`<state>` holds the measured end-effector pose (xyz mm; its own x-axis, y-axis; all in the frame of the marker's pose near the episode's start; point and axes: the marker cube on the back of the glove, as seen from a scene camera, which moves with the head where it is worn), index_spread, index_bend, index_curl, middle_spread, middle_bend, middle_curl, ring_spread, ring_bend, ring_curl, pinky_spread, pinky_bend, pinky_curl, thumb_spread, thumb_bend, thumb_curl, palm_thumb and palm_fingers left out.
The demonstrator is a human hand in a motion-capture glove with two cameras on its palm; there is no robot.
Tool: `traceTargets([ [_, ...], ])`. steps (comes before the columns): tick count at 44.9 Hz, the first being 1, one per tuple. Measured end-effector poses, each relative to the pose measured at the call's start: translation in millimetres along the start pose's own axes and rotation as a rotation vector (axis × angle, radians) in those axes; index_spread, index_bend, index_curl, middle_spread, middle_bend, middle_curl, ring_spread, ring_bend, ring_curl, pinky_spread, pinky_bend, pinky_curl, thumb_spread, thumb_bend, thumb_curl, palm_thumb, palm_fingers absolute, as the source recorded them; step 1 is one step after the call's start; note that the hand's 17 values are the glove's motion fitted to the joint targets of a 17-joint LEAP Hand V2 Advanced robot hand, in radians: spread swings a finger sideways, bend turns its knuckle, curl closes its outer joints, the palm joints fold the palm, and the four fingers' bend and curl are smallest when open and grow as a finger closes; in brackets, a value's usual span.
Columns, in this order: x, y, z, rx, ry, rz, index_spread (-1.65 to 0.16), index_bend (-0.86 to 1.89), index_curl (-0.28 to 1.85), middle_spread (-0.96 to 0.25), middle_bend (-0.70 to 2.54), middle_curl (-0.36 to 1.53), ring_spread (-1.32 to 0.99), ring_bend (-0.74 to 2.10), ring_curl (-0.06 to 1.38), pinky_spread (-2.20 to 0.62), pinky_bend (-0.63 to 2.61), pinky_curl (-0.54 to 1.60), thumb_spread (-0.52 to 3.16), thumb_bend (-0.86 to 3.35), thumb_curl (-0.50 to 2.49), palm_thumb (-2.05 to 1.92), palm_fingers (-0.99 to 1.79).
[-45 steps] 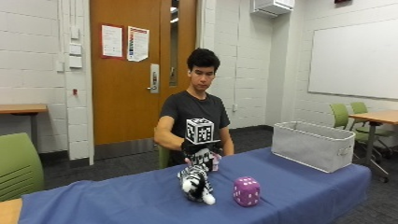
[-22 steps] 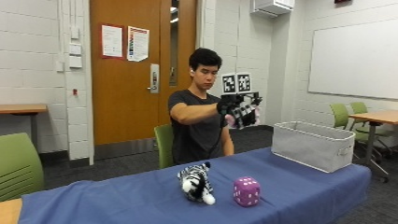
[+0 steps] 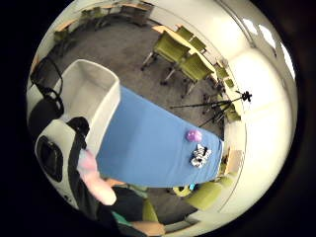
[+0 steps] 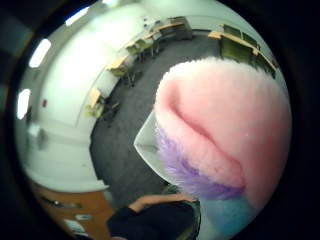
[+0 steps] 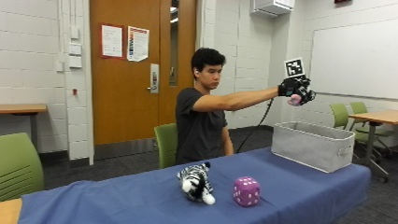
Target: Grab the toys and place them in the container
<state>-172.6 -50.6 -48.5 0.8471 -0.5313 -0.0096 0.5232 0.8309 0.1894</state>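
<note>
Gloved right hand (image 5: 294, 88) grips a fluffy pink-and-purple plush toy (image 5: 294, 99), high above the grey fabric container (image 5: 314, 145).

Colour rundown: the table (image 5: 298, 196) has a plain blue cloth on it. The container (image 5: 314, 144) is light grey, and looks off-white inside from the palm view. The zebra toy (image 5: 196, 183) is black-and-white striped with a white muzzle. The dice (image 5: 247, 191) is purple with white dots. The plush toy (image 4: 225, 130) in the gloved right hand (image 5: 295, 89) is fluffy pink, with a purple fringe and a pale blue bit below. The glove itself is black. Chairs (image 5: 18, 165) are olive green, door (image 5: 140, 70) is orange-brown.
</note>
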Motion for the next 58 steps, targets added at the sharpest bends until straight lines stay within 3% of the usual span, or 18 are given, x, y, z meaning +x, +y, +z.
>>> traceTargets([
  [5,25.9,-19.4,33.3,-0.01,-0.065,-0.052,-0.38,0.28,0.81,-0.36,0.93,0.63,-0.39,1.2,0.5,-0.45,0.8,0.38,0.84,0.13,0.9,0.58,1.14],
  [13,0.5,-29.1,56.3,-0.138,-0.207,0.127,-0.39,0.24,0.84,-0.36,0.92,0.64,-0.39,1.18,0.5,-0.45,0.8,0.38,0.85,0.12,0.95,0.57,1.11],
  [16,2.6,-22.4,69.1,-0.244,-0.2,0.098,-0.38,0.08,0.81,-0.35,0.74,0.59,-0.4,1.14,0.48,-0.41,0.93,0.42,0.94,0.02,0.87,0.43,0.78],
  [17,5.5,-20.1,72.1,-0.255,-0.182,0.082,-0.36,-0.03,0.77,-0.29,0.56,0.54,-0.35,0.98,0.45,-0.36,1.07,0.47,0.98,-0.1,0.8,0.26,0.2],
  [18,8.7,-18.4,74.3,-0.256,-0.159,0.072,-0.33,-0.03,0.8,-0.23,0.51,0.56,-0.29,0.94,0.49,-0.32,1.17,0.54,0.98,-0.15,0.76,0.15,-0.1],
  [20,15.0,-16.3,76.3,-0.247,-0.103,0.067,-0.31,-0.04,0.74,-0.17,0.45,0.53,-0.23,0.8,0.46,-0.25,1.24,0.55,0.97,-0.16,0.7,0.01,-0.31],
  [28,27.8,-11.7,63.8,-0.21,-0.098,0.141,-0.28,0.02,0.49,-0.07,0.31,0.44,-0.12,0.54,0.27,-0.11,1.2,0.45,0.95,-0.12,0.55,-0.12,-0.29],
  [36,-10.8,0.6,46.0,-0.195,0.071,0.087,-0.28,0.08,0.41,-0.05,0.23,0.41,-0.11,0.42,0.24,-0.06,1.08,0.4,0.94,-0.11,0.44,-0.14,-0.23],
  [42,10.0,22.4,23.7,-0.165,-0.031,0.136,-0.28,0.09,0.36,-0.06,0.2,0.41,-0.13,0.37,0.24,-0.04,1.01,0.37,0.94,-0.11,0.38,-0.14,-0.19],
  [47,47.6,52.9,5.9,-0.132,-0.111,0.027,-0.29,0.1,0.33,-0.06,0.18,0.4,-0.13,0.33,0.24,-0.03,0.97,0.36,0.95,-0.11,0.34,-0.14,-0.16],
  [52,119.7,76.6,5.5,-0.144,0.077,0.299,-0.29,0.11,0.31,-0.07,0.18,0.39,-0.14,0.31,0.24,-0.02,0.94,0.35,0.95,-0.1,0.3,-0.13,-0.13],
  [58,186.1,112.0,-2.5,-0.137,0.061,0.419,-0.3,0.12,0.3,-0.08,0.18,0.38,-0.14,0.29,0.25,-0.02,0.92,0.34,0.95,-0.1,0.27,-0.13,-0.12],
])
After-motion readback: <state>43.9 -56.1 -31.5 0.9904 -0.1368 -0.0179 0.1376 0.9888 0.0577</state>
